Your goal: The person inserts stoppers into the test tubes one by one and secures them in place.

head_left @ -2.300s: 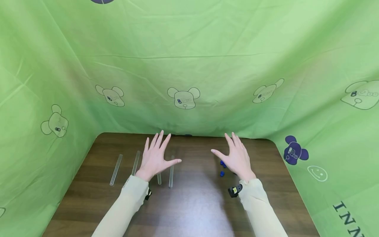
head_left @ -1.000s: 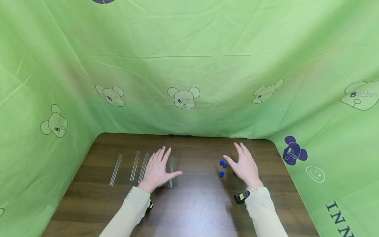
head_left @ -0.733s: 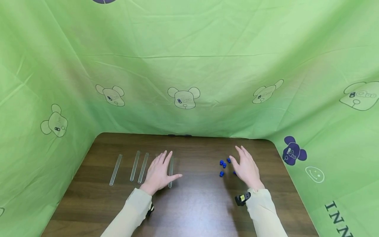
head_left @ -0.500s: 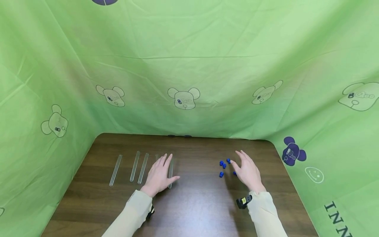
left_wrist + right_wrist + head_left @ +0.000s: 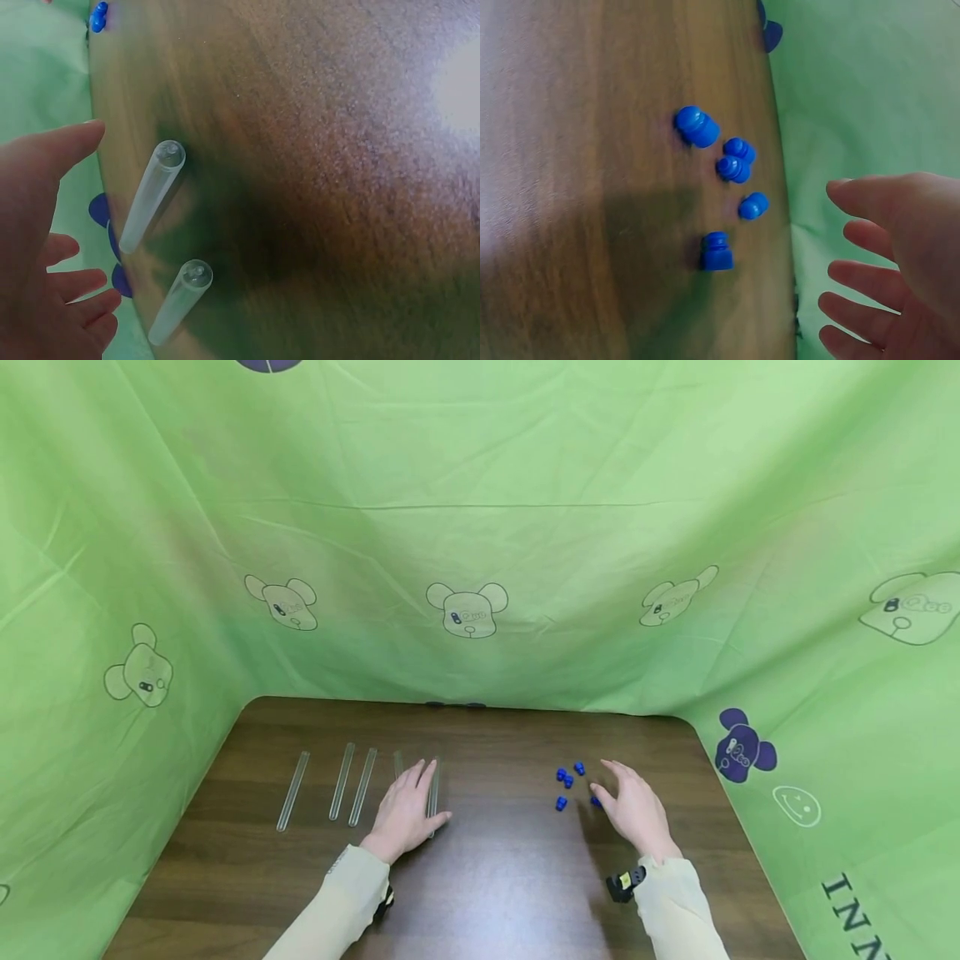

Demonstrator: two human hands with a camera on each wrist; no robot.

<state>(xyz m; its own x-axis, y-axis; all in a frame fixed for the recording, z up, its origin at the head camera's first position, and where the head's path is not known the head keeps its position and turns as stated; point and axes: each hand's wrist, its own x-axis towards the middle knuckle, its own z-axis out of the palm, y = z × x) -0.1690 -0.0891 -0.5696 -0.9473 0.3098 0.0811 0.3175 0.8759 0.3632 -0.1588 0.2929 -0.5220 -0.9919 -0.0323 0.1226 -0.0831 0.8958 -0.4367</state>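
Several clear test tubes lie in a spread-out row on the left of the table, among them the leftmost tube (image 5: 292, 792). My left hand (image 5: 405, 810) hovers over the two rightmost tubes, fingers spread and holding nothing. It partly hides one tube (image 5: 398, 762); the rightmost tube (image 5: 434, 789) passes behind its thumb. In the left wrist view two round-ended tubes (image 5: 154, 195) show beyond the hand. On the right, small blue stoppers (image 5: 697, 126) lie loosely grouped. My right hand (image 5: 637, 814) is above and beside them, fingers relaxed, nothing in it, overlapping the nearest stopper (image 5: 596, 801).
The dark wooden table (image 5: 495, 877) is enclosed at the back and sides by a green printed cloth (image 5: 468, 543). A bright glare lies on the table's front middle. Each wrist wears a small black camera (image 5: 622, 885).
Both hands have come down and back toward me, the right one also shifting to the right. More tubes and stoppers show from under them. The tubes and stoppers have stayed in place.
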